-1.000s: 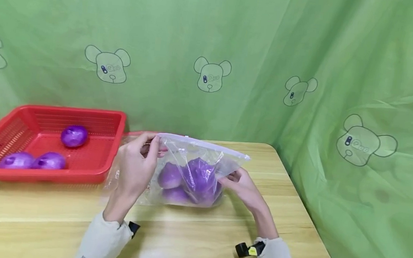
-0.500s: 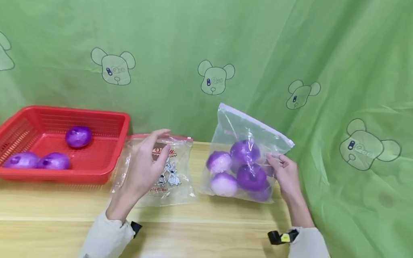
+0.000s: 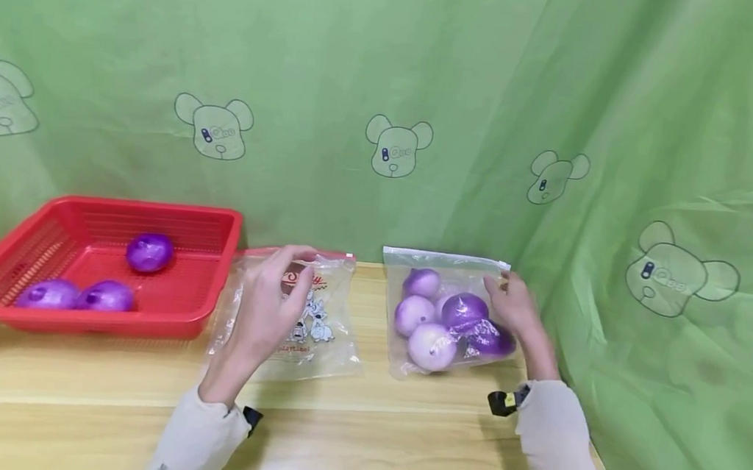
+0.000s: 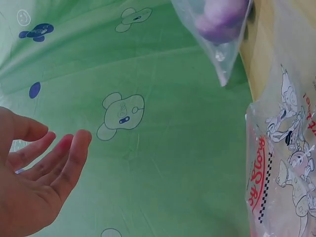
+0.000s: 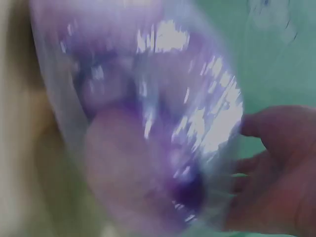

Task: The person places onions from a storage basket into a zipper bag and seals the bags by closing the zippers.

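Note:
In the head view, a clear zip bag (image 3: 400, 355) with a white zip strip lies at the right of the table, holding several purple-and-white onions (image 3: 431, 346). My right hand (image 3: 515, 305) pinches its right edge near the top corner; the right wrist view is blurred, with the bulging bag (image 5: 148, 148) beside the thumb and fingers. Over a second zip bag (image 3: 333, 361), flat, with a red strip and printed cartoon figures, hovers my left hand (image 3: 271, 304). Its fingers are loosely bent and hold nothing, as the left wrist view also shows.
A red plastic basket (image 3: 173, 330) stands at the left with three purple onions (image 3: 149, 252) in it. Green curtain (image 3: 310, 67) hangs behind and along the right side of the wooden table (image 3: 347, 439).
My left hand let go of the onion bag's zip end. My right hand carried the bag to the right, off the printed bag, and laid it down on the table.

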Motion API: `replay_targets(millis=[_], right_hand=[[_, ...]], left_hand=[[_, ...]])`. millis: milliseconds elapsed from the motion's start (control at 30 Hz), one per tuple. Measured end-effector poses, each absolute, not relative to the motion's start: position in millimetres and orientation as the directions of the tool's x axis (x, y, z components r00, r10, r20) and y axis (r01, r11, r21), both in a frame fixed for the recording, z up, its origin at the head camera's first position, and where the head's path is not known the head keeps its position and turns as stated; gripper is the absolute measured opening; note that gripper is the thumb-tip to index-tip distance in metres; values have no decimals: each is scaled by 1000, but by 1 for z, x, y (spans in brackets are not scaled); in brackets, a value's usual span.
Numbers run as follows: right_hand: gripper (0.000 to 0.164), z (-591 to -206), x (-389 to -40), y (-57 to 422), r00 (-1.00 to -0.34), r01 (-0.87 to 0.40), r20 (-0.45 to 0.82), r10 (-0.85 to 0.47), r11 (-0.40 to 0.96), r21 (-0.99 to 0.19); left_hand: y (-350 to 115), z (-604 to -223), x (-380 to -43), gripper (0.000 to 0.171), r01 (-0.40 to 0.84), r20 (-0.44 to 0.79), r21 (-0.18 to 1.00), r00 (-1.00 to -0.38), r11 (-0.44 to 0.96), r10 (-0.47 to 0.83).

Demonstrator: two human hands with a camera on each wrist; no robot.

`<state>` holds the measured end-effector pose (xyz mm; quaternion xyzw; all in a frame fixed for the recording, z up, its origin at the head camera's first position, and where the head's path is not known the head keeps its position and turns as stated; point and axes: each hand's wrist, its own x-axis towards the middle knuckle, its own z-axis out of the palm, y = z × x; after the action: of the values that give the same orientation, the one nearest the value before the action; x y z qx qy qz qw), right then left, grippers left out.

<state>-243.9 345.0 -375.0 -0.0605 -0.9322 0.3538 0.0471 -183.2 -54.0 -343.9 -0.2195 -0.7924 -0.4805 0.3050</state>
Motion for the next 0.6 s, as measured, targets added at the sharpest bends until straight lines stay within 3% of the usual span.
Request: replay_targets(millis=[133,267,333,433,600], right_hand=[[61,-352,-231,298,-962,-22,238,134,830,-558],[50,-348,-221,234,-949,-210,316,-25,796,-568],[49,-355,-216,199,-958,-256,266,-109,741,-621],[57,-374,-210,154,-975,-219,117,-189,734,-642],[70,-416,-211,115,-986,-93,-73,-150,856,-508]], left_hand=[[-59,-341,-183,19,635,704,628,-710,451,20],[-66,-340,-183,21,611,681,639,-731,468,25],[-69,-340,-184,23,588,657,646,-753,486,37],[-73,-341,-186,28,548,606,656,-793,519,72],[-75,-345,-188,34,483,491,666,-857,569,153]])
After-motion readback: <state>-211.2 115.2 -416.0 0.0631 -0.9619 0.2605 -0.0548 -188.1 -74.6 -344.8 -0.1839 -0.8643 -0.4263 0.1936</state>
